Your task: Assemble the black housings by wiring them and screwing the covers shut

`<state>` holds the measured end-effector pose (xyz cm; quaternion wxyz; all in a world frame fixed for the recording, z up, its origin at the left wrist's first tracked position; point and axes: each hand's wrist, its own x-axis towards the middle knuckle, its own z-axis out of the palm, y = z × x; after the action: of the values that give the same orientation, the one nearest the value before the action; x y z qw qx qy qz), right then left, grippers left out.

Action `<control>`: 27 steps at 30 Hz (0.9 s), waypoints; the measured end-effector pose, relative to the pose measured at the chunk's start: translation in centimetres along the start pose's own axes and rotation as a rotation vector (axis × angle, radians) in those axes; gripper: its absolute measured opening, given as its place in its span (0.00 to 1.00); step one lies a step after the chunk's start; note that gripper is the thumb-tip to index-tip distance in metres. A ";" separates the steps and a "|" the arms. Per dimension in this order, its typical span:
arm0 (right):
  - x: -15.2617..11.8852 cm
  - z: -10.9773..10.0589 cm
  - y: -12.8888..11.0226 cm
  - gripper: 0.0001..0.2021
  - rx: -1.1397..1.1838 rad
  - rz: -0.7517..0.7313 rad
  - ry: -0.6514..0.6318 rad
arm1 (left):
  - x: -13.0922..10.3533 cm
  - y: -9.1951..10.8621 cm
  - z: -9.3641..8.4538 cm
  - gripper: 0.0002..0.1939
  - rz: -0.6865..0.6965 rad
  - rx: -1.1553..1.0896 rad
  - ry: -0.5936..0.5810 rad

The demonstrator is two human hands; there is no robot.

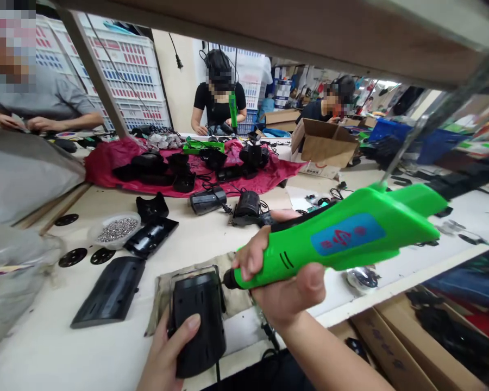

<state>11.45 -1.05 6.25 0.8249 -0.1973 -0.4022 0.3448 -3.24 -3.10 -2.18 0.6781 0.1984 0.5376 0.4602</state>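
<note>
White crates (136, 57) beside pale wall (182, 98); shelf (309, 35) overhead.

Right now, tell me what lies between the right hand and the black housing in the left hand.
In the head view, the black nose of the green driver lies there, pointing at the black housing; contact is unclear.

A white bench (122, 350) carries pink cloth (101, 163), a bowl (93, 232), black discs (72, 257) — and a curved panel (110, 290).

Screws (117, 230), apparently, fill a bowl (92, 233) left of the housing (201, 320), before the cloth (100, 163).
</note>
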 end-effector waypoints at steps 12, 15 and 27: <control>-0.6 -0.6 3.5 0.23 -0.031 0.025 -0.075 | -0.5 0.2 1.3 0.46 0.074 0.028 -0.005; -0.3 -0.7 3.0 0.22 -0.022 0.029 -0.049 | -0.3 -0.1 1.1 0.41 0.097 0.055 -0.010; -0.9 2.9 -2.0 0.21 -0.057 0.045 -0.167 | -0.3 0.3 2.1 0.38 0.183 0.149 -0.047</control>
<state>9.57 -2.98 8.72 0.7745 -0.2001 -0.4747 0.3671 -1.46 -2.71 -1.11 0.6291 0.3072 0.5336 0.4744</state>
